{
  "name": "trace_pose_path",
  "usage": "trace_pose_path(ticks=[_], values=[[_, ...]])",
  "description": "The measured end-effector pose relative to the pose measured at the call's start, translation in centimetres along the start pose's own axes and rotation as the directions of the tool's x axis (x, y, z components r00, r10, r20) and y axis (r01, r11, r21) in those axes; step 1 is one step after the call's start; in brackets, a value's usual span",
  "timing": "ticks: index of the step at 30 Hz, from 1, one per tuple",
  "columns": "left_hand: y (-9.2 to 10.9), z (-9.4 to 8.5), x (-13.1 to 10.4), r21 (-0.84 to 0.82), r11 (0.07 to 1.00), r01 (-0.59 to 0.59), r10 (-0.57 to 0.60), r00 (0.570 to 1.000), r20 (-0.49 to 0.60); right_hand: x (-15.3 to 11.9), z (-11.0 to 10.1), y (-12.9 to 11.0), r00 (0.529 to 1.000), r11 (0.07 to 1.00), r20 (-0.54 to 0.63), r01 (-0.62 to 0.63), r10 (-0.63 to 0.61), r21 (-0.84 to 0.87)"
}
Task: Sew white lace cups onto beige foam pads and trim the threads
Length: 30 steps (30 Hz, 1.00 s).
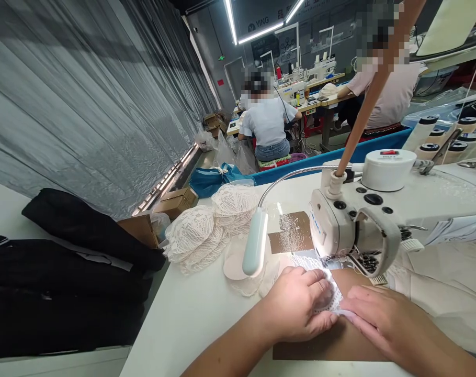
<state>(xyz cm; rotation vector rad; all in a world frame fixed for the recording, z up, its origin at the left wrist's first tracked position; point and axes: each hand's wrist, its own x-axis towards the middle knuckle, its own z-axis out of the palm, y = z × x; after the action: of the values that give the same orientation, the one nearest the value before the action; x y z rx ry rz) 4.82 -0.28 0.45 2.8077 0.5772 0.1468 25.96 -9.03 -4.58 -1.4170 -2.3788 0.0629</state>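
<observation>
A white lace piece (335,299) lies under the needle area of a white sewing machine (334,225). My left hand (298,301) is bent over the lace, its fingers pressing on it and its thumb at the near edge. From the right, my right hand (383,317) pinches the lace's near edge, where a narrow pale strip shows between the thumb and fingers. Both hands rest just in front of the presser foot, which is partly hidden. Brown plates (324,348) cover the machine bed beneath them.
Stacked cream lace cups (191,235) lie left of a pale green lamp (256,243). Thread cones (428,141) stand at the back right, and beige fabric (450,293) lies to the right. Black clothing (65,283) is at far left. Two people sit at machines beyond.
</observation>
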Motion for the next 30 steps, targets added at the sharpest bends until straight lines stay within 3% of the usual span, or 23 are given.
trace_pose_path(ticks=[5, 12, 19, 26, 30], values=[[-0.1, 0.8, 0.0, 0.064, 0.998, 0.004, -0.004, 1.000, -0.003, 0.3, -0.1, -0.3, 1.000, 0.999, -0.024, 0.009, -0.010, -0.032], [-0.6, 0.3, 0.3, 0.134, 0.991, 0.006, -0.010, 1.000, 0.026, 0.9, 0.0, -0.5, 0.988, 0.995, -0.153, 0.019, -0.034, -0.096], [-1.2, 0.5, 0.7, 0.173, 0.984, 0.029, -0.025, 0.999, -0.025, 1.5, 0.4, -0.3, 0.991, 0.983, -0.122, 0.027, -0.051, -0.184], [-1.9, 1.2, 1.1, 0.248, 0.963, 0.102, -0.090, 0.994, -0.060, 1.5, 1.9, -0.1, 0.986, 0.976, -0.160, -0.084, 0.052, -0.202], [-2.1, 1.1, 1.2, 0.222, 0.965, 0.137, -0.118, 0.988, -0.097, 2.0, 1.4, -0.2, 0.987, 0.973, -0.150, -0.092, 0.060, -0.213]])
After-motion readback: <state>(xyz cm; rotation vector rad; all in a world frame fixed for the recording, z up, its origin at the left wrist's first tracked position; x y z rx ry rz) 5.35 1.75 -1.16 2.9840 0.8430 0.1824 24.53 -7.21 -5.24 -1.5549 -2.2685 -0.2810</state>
